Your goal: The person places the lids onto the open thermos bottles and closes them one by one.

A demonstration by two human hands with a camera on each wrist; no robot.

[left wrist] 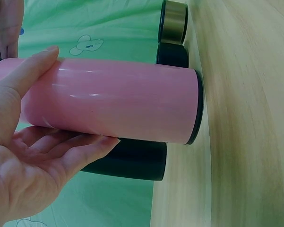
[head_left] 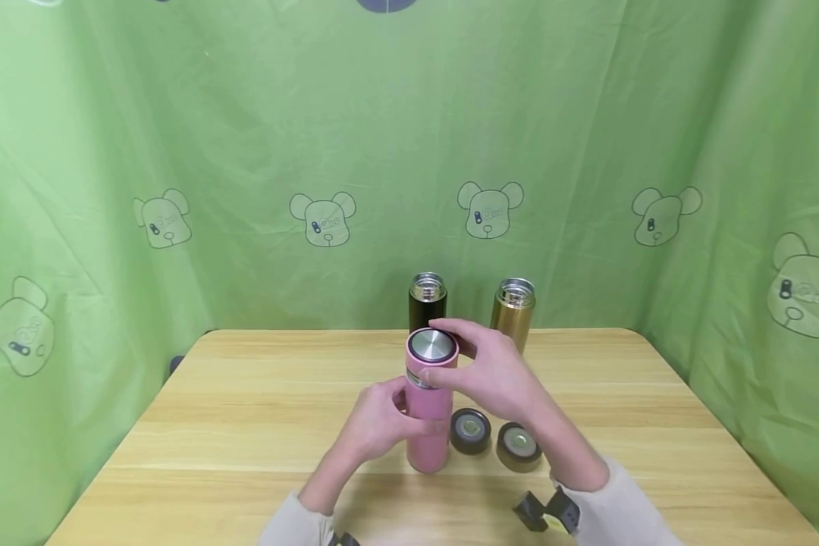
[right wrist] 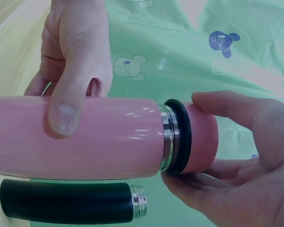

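Observation:
A pink thermos flask (head_left: pixel 428 402) stands upright in front of me over the table. My left hand (head_left: pixel 378 421) grips its body from the left, thumb on the near side. With thumb and fingers my right hand (head_left: pixel 494 371) holds the flask's pink lid (right wrist: pixel 204 137) at the top. In the right wrist view, a bare metal neck (right wrist: pixel 167 137) shows between the body and the lid's black rim, so the lid is not fully down. Whether the flask's base touches the table I cannot tell.
Behind the pink flask stand a black flask (head_left: pixel 427 309) and a gold flask (head_left: pixel 513 322), both lidless. Right of it, a black lid (head_left: pixel 470 431) and a gold lid (head_left: pixel 519 447) lie with their undersides up on the wooden table (head_left: pixel 246 425). A green curtain (head_left: pixel 396 136) surrounds the table.

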